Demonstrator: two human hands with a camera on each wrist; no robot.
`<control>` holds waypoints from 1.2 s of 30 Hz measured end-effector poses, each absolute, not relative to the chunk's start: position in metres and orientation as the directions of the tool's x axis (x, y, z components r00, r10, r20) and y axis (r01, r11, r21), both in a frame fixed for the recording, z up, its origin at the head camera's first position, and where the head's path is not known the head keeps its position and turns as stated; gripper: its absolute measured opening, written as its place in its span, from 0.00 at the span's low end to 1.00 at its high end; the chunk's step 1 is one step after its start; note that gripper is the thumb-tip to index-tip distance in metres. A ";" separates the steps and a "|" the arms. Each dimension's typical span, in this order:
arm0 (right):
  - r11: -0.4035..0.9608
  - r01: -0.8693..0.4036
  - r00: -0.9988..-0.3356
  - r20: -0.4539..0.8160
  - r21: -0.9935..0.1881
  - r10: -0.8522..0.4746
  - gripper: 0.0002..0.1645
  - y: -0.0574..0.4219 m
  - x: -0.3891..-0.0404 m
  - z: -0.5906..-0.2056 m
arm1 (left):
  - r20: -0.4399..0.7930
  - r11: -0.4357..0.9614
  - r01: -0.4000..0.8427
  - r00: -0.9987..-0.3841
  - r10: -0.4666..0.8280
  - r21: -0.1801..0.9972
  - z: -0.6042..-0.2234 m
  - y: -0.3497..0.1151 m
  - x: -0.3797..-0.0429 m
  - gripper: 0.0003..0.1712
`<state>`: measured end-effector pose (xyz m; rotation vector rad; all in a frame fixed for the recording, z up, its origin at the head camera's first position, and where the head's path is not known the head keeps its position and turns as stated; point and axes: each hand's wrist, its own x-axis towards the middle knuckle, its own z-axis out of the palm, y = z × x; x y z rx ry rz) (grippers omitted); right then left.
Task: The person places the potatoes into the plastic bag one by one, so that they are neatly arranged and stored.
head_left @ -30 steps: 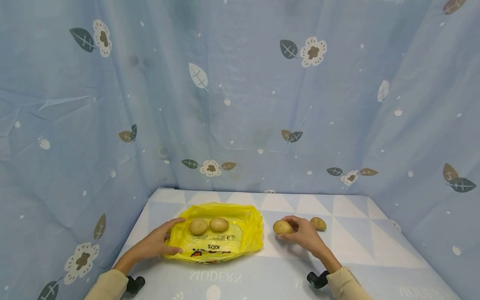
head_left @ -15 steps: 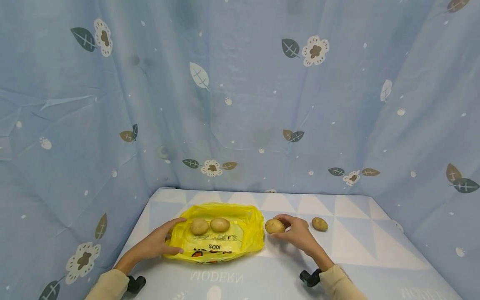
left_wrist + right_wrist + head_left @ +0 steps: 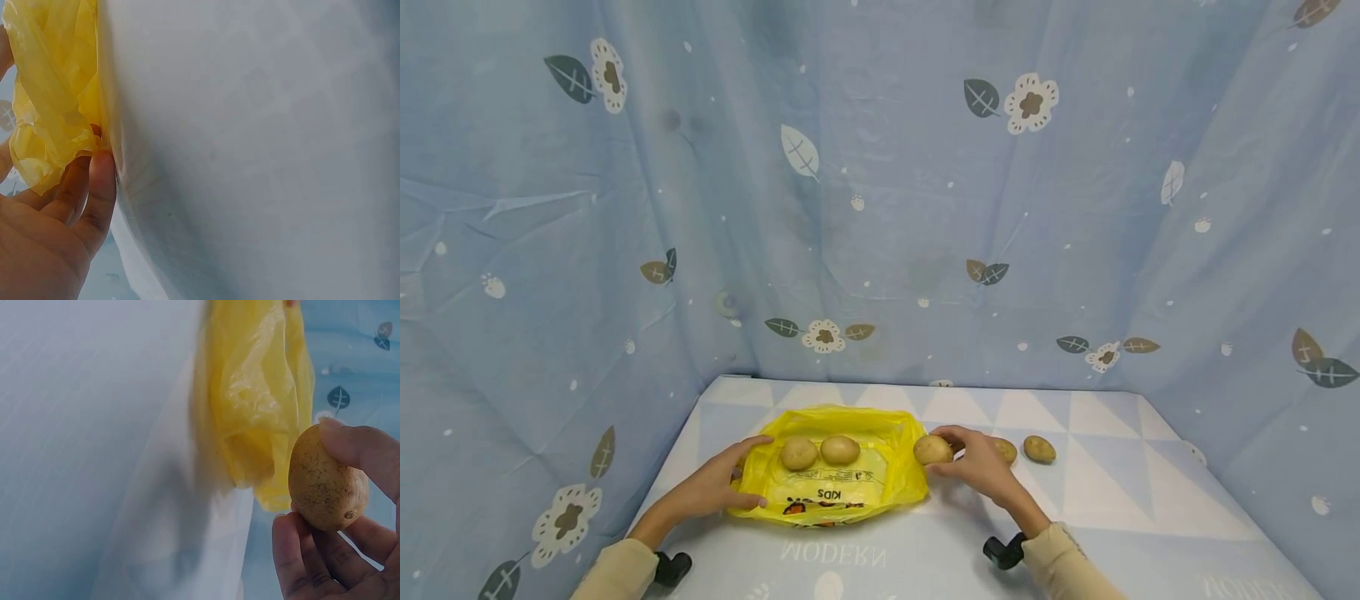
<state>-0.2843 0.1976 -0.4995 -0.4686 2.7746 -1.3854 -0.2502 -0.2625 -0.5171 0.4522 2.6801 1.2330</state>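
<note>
My right fingers (image 3: 287, 547) pinch a potato (image 3: 932, 451) just by the yellow bag (image 3: 907, 477), which lies to their left. My left fingers (image 3: 102, 181) hold the bag's opposite end.

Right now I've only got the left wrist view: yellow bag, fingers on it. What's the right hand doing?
Observer: The right hand grips a potato.
Operator: Copy. Anything in the bag?
Observer: Yes, the head view shows two potatoes lying side by side within its rim.
Operator: Any loose ones outside?
Observer: Two more potatoes lie on the table beyond the right hand, which partly hides the nearer one in the head view.
</note>
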 end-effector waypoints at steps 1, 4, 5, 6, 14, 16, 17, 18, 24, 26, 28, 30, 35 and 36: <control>0.563 -0.264 -0.954 0.128 -0.783 -0.269 0.32 0.196 -0.284 -0.499 | -0.017 0.616 0.205 -0.942 0.334 0.761 -0.517 -0.263 -0.250 0.56; 0.560 -0.283 -0.948 0.139 -0.779 -0.285 0.32 0.190 -0.284 -0.498 | -0.019 0.619 0.204 -0.943 0.334 0.759 -0.518 -0.263 -0.251 0.55; 0.558 -0.293 -0.945 0.146 -0.777 -0.294 0.33 0.188 -0.285 -0.497 | -0.018 0.619 0.205 -0.942 0.334 0.758 -0.518 -0.263 -0.251 0.55; 0.556 -0.304 -0.941 0.152 -0.773 -0.303 0.33 0.185 -0.284 -0.497 | -0.017 0.618 0.206 -0.942 0.335 0.759 -0.518 -0.263 -0.251 0.55; 0.551 -0.313 -0.933 0.143 -0.774 -0.330 0.32 0.170 -0.288 -0.498 | -0.022 0.610 0.201 -0.941 0.338 0.766 -0.518 -0.263 -0.252 0.55; 0.538 -0.313 -0.930 0.139 -0.783 -0.339 0.31 0.167 -0.288 -0.498 | -0.024 0.614 0.201 -0.941 0.338 0.763 -0.519 -0.263 -0.252 0.55; 0.532 -0.311 -0.930 0.136 -0.787 -0.342 0.31 0.166 -0.288 -0.498 | -0.025 0.616 0.200 -0.941 0.337 0.762 -0.519 -0.264 -0.252 0.55; 0.528 -0.307 -0.930 0.132 -0.791 -0.344 0.31 0.165 -0.288 -0.498 | -0.024 0.616 0.201 -0.941 0.337 0.761 -0.520 -0.264 -0.252 0.55; 0.501 -0.265 -0.935 0.094 -0.824 -0.341 0.32 0.160 -0.289 -0.501 | -0.014 0.613 0.215 -0.938 0.346 0.760 -0.519 -0.264 -0.251 0.55; 0.490 -0.247 -0.938 0.080 -0.836 -0.336 0.33 0.159 -0.288 -0.502 | -0.010 0.612 0.220 -0.937 0.349 0.759 -0.518 -0.264 -0.251 0.55; 0.480 -0.231 -0.941 0.069 -0.846 -0.331 0.34 0.158 -0.288 -0.502 | -0.008 0.612 0.223 -0.936 0.351 0.759 -0.518 -0.264 -0.251 0.55; 0.471 -0.219 -0.943 0.061 -0.854 -0.327 0.34 0.156 -0.288 -0.502 | -0.009 0.609 0.222 -0.936 0.353 0.761 -0.517 -0.264 -0.251 0.55; 0.462 -0.210 -0.945 0.056 -0.862 -0.324 0.33 0.154 -0.289 -0.501 | -0.014 0.602 0.218 -0.935 0.356 0.768 -0.517 -0.263 -0.250 0.55; 0.462 -0.210 -0.945 0.057 -0.862 -0.323 0.33 0.154 -0.289 -0.500 | -0.014 0.603 0.218 -0.935 0.355 0.768 -0.517 -0.263 -0.250 0.55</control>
